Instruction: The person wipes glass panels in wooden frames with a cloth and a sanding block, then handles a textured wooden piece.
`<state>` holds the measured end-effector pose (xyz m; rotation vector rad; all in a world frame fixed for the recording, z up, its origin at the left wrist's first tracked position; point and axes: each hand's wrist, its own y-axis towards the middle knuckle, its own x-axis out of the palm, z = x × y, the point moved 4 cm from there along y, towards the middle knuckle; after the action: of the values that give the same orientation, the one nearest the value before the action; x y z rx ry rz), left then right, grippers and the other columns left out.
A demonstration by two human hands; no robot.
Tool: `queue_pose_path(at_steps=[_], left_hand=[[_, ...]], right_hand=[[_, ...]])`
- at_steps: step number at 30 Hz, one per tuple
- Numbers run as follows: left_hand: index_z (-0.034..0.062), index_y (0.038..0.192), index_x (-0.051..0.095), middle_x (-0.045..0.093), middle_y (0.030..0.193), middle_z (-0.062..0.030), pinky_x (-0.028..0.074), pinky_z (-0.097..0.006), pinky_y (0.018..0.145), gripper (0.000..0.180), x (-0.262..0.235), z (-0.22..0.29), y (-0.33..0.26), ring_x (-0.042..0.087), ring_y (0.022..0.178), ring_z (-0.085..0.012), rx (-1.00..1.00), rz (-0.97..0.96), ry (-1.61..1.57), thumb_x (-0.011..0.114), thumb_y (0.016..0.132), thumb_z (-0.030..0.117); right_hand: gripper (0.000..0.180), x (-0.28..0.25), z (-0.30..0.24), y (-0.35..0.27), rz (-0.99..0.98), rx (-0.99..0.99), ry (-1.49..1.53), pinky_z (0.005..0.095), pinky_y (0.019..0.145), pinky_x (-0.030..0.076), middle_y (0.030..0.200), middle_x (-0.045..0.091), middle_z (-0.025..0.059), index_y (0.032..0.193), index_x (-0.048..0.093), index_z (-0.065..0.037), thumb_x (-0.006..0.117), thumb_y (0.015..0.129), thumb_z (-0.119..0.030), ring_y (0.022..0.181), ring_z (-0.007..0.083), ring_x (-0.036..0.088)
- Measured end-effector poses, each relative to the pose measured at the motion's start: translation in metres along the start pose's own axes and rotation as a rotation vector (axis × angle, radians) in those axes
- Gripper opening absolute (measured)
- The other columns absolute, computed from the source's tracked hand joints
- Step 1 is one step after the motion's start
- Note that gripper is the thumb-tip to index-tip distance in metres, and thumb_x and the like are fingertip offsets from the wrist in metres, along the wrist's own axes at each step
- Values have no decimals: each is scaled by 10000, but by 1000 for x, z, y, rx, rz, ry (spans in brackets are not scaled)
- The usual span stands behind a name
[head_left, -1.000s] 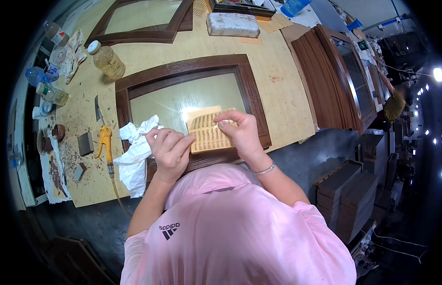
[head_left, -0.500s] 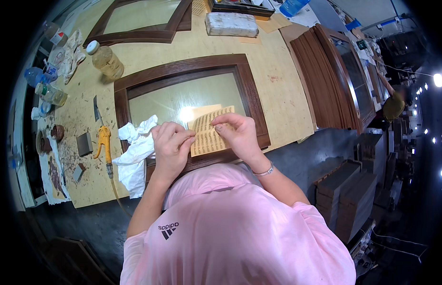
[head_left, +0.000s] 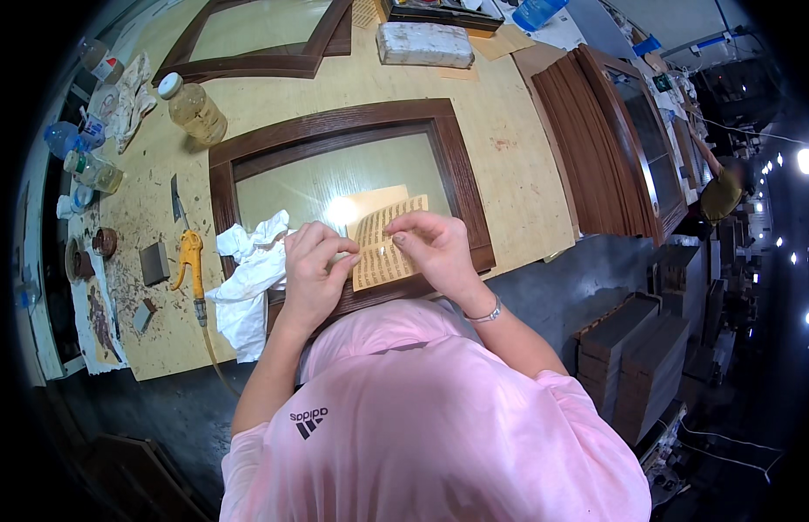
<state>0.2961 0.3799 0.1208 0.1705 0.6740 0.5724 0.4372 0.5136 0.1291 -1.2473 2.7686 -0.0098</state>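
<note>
Over the near edge of a brown wood-framed glass panel [head_left: 335, 130], I hold a creased tan paper sheet [head_left: 378, 271] covered in rows of dark print. My left hand [head_left: 315, 265] is closed, pinching the sheet's left edge between thumb and fingers. On the right side, the fingertips of my right hand [head_left: 435, 248] are pressed together at the sheet; whether they hold the sheet or a small piece is hidden. A plain tan sheet [head_left: 380, 200] shows behind the printed one. Beside my left hand, a crumpled white cloth [head_left: 248, 283] lies over the frame's corner.
To the left lie a yellow air blow gun [head_left: 192, 261] with its hose, a dark block [head_left: 154, 264] and a capped jar [head_left: 194, 111]. Another framed panel [head_left: 256, 65] and a wrapped block [head_left: 424, 45] are at the back. Stacked brown panels [head_left: 587, 143] stand right; a person [head_left: 722, 196] is beyond.
The printed sheet has tilted and bent a little, and a small shiny spot shows near its middle. Both hands have shifted only slightly.
</note>
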Motion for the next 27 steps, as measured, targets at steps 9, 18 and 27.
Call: queue_pose_path(at_steps=[9, 18, 27], left_hand=[[72, 836, 633, 523, 845, -67, 348, -382, 810, 93, 3, -3, -3, 534, 878, -261, -16, -45, 8, 695, 767, 71], [49, 834, 568, 495, 834, -110, 366, -392, 782, 108, 0, 3, -4, 507, 833, -299, 40, -31, 50, 658, 776, 37], [62, 846, 579, 518, 852, -95, 357, -381, 789, 110, -8, 3, -8, 519, 844, -283, 13, 22, -12, 658, 782, 20]], right_hand=[[116, 2, 1, -1, -11, -11, -1, 235, 726, 509, 892, 722, 48, 980, 710, 36, 650, 890, -6, 799, 68, 620], [115, 2, 5, -1, 21, 5, 3, 238, 736, 515, 892, 726, 60, 976, 712, 40, 642, 889, 10, 811, 79, 633], [110, -1, -1, 1, 44, 8, -27, 235, 724, 510, 869, 721, 53, 960, 716, 32, 638, 887, 4, 788, 78, 629]])
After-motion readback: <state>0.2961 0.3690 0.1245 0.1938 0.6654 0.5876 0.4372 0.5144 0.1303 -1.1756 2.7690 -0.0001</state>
